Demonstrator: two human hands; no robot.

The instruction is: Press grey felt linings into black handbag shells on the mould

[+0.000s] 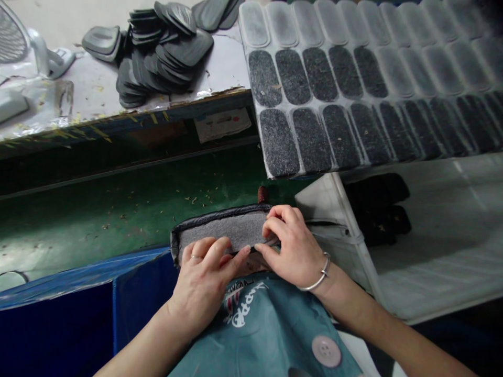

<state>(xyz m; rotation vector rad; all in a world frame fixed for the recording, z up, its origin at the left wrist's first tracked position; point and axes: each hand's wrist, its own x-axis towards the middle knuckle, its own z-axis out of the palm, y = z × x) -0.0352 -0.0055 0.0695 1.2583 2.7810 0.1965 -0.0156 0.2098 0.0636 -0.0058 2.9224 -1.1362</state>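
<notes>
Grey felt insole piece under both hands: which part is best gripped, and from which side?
Probably the near long edge of the insole piece, approached from the person's side. It lies flat and lengthwise, with its far edge rolled in dark trim. The left hand and right hand already pinch that near edge.

I'm working in a shoe-parts workshop: stacked black heel pieces (161,52), a sheet of die-cut felt pads (353,89), a green conveyor belt (129,209).

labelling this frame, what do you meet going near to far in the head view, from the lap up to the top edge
teal apron → left hand and right hand on the grey felt piece → green belt → bench edge → pile of dark pads
</notes>
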